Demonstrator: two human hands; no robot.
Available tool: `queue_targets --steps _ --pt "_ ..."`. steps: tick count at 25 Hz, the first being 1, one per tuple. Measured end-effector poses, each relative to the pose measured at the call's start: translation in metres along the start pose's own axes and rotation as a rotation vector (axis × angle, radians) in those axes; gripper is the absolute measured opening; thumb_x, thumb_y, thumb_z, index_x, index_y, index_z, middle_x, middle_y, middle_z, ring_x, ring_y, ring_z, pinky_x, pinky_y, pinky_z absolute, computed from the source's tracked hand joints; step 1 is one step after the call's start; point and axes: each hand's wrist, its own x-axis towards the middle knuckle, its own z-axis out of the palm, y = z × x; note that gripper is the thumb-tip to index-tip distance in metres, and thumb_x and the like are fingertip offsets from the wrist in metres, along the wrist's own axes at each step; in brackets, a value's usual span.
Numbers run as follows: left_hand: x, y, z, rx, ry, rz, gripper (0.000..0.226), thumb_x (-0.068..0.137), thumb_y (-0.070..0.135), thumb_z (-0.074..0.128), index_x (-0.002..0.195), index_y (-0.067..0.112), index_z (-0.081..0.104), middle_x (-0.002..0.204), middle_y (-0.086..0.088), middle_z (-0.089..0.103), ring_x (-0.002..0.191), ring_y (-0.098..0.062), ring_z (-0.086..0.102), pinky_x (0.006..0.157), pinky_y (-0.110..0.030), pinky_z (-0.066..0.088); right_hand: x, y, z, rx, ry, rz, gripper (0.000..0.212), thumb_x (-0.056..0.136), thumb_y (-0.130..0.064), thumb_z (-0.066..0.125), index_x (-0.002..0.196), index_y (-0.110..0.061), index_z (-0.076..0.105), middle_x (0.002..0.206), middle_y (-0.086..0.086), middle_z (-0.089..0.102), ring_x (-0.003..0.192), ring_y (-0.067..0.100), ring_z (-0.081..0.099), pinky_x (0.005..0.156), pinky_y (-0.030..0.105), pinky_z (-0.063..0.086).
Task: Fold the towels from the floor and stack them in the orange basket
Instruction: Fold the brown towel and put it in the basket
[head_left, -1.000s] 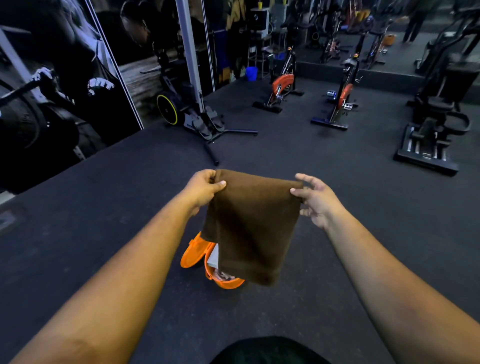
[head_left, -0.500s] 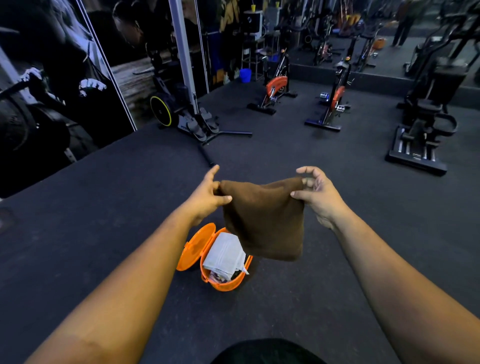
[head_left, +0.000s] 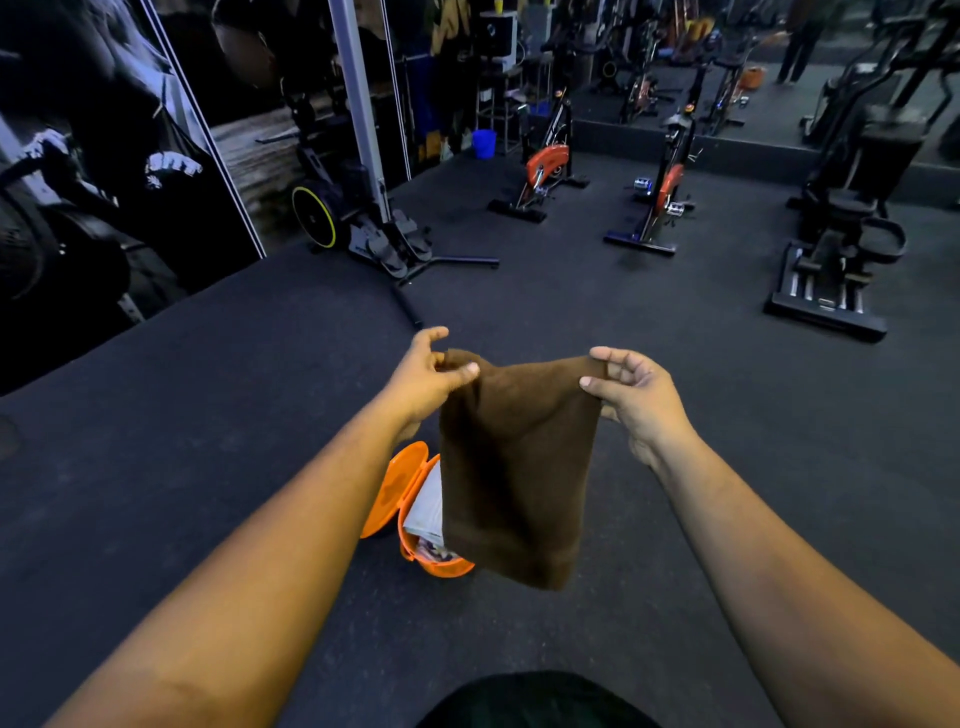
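The left hand (head_left: 426, 371) and right hand (head_left: 631, 387) each pinch a top corner of the brown towel (head_left: 514, 467), which hangs long axis downward between them, above the floor. The basket (head_left: 415, 551) sits below and slightly left of the towel's lower edge, nearer the left arm. The towel hides most of the basket; a white towel (head_left: 428, 506) shows inside, the rest unclear.
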Motion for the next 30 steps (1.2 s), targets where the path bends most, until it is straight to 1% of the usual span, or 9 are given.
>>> queue_targets --steps 2,7,10,14,17,20,24,27,30 --pt "0.001 -0.007 0.001 0.121 -0.048 0.017 0.070 0.088 0.004 0.076 0.145 0.027 0.044 0.115 -0.002 0.065 0.106 -0.016 0.065 0.088 -0.034 0.057 -0.002 0.001 -0.002 -0.046 -0.046 -0.030 0.042 0.083 0.006 0.076 0.116 -0.017 0.070 0.110 0.006 0.075 0.101 0.019 0.071 0.082 0.033 0.054" --pt "-0.001 0.000 -0.008 1.002 0.107 0.243 0.026 0.096 0.035 0.067 0.122 0.034 0.065 0.111 0.008 0.070 0.110 -0.018 0.062 0.098 -0.043 0.040 0.000 0.003 -0.020 -0.716 0.015 -0.153 0.042 0.081 -0.007 0.082 0.117 -0.025 0.068 0.099 -0.002 0.063 0.087 0.016 0.059 0.081 0.031 0.051" --pt "-0.005 0.003 -0.004 1.174 0.131 0.353 0.018 0.102 0.041 0.054 0.117 0.037 0.063 0.106 0.009 0.071 0.110 -0.017 0.055 0.095 -0.044 0.031 -0.005 0.004 -0.019 -0.924 0.050 -0.162 0.045 0.085 -0.020 0.081 0.127 -0.026 0.067 0.113 -0.003 0.068 0.104 0.017 0.063 0.089 0.033 0.053" --pt "-0.003 -0.001 -0.003 1.308 0.201 0.430 0.025 0.105 0.045 0.045 0.118 0.033 0.062 0.114 0.009 0.065 0.112 -0.019 0.048 0.093 -0.046 0.031 -0.007 0.005 -0.022 -1.219 0.068 -0.301 0.016 0.090 -0.039 0.073 0.101 -0.029 0.069 0.090 -0.007 0.062 0.095 0.021 0.061 0.071 0.036 0.051" --pt "0.004 -0.004 -0.010 1.048 0.155 0.366 0.029 0.105 0.044 0.045 0.120 0.024 0.061 0.120 0.001 0.056 0.119 -0.022 0.049 0.098 -0.047 0.037 0.000 0.010 -0.034 -1.013 0.047 -0.399 0.013 0.090 -0.035 0.075 0.093 -0.026 0.066 0.093 -0.003 0.053 0.097 0.021 0.053 0.081 0.038 0.047" --pt "-0.005 0.002 -0.015 0.400 -0.011 0.273 0.026 0.108 0.036 0.043 0.109 0.014 0.057 0.101 0.000 0.055 0.095 -0.018 0.055 0.079 -0.038 0.044 -0.002 0.002 -0.035 -0.460 -0.075 -0.316 0.011 0.097 -0.025 0.069 0.091 -0.020 0.060 0.095 0.000 0.059 0.090 0.018 0.058 0.080 0.038 0.046" --pt "-0.021 0.032 0.000 0.135 0.002 0.339 0.034 0.108 0.043 0.039 0.103 0.014 0.055 0.090 0.004 0.054 0.084 -0.012 0.052 0.077 -0.036 0.043 -0.017 -0.017 -0.020 0.187 -0.067 -0.239 0.023 0.092 -0.039 0.069 0.100 -0.021 0.058 0.090 -0.008 0.064 0.084 0.006 0.061 0.075 0.030 0.053" --pt "-0.021 0.059 0.017 -0.176 -0.010 0.272 0.037 0.106 0.049 0.042 0.106 0.016 0.058 0.097 -0.004 0.060 0.093 -0.020 0.058 0.091 -0.047 0.052 -0.032 0.018 -0.008 -0.014 -0.218 -0.101 0.060 0.073 -0.029 0.090 0.122 -0.009 0.062 0.112 0.001 0.076 0.107 0.017 0.071 0.085 0.030 0.058" --pt "-0.019 0.063 0.005 -0.438 -0.051 0.165 0.047 0.103 0.053 0.047 0.118 0.011 0.062 0.107 -0.011 0.068 0.104 -0.027 0.065 0.100 -0.053 0.053 -0.045 0.048 0.006 0.006 -0.209 0.010 0.029 0.090 -0.008 0.070 0.119 -0.006 0.067 0.114 0.009 0.076 0.110 0.027 0.070 0.092 0.044 0.058"
